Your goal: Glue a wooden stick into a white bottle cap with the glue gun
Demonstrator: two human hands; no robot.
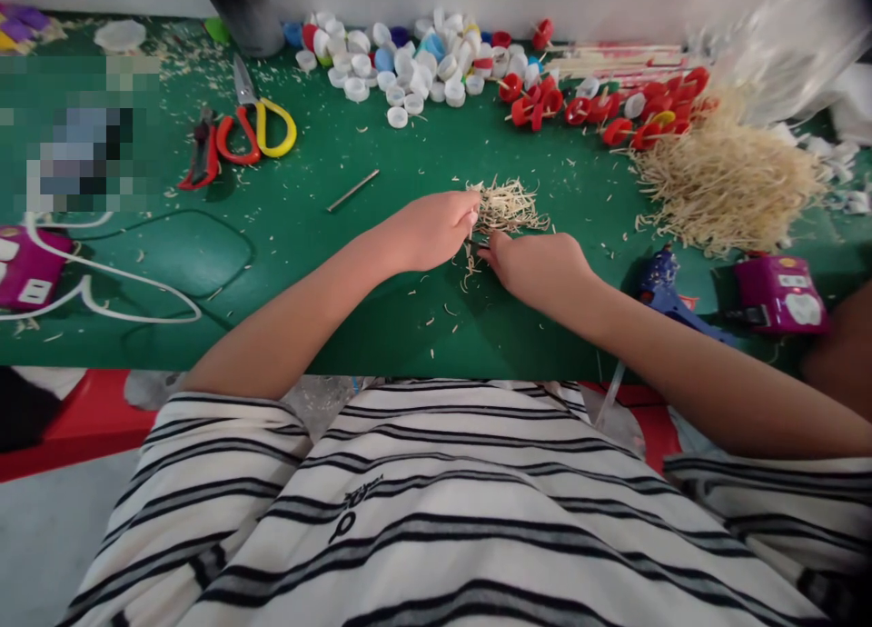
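Both of my hands meet over the green tabletop, beside a small heap of pale, curly wood-like shreds [508,204]. My left hand [442,229] is closed, its fingertips pinched at the heap's left edge. Just below the heap, my right hand [541,262] is also closed, thumb and fingers pressed together close to the left fingertips. A small dark sliver shows between the two hands, but its kind is not clear. What each hand grips is mostly hidden by the fingers. A thin metal rod [352,191] lies on the table left of my hands.
Scissors [255,123] and red-handled pliers [203,150] lie to the left. Many bottle caps [409,64] and red caps on sticks [538,100] line the back. At right are a large shred pile [728,182], a blue glue gun [671,291] and a purple box [781,293].
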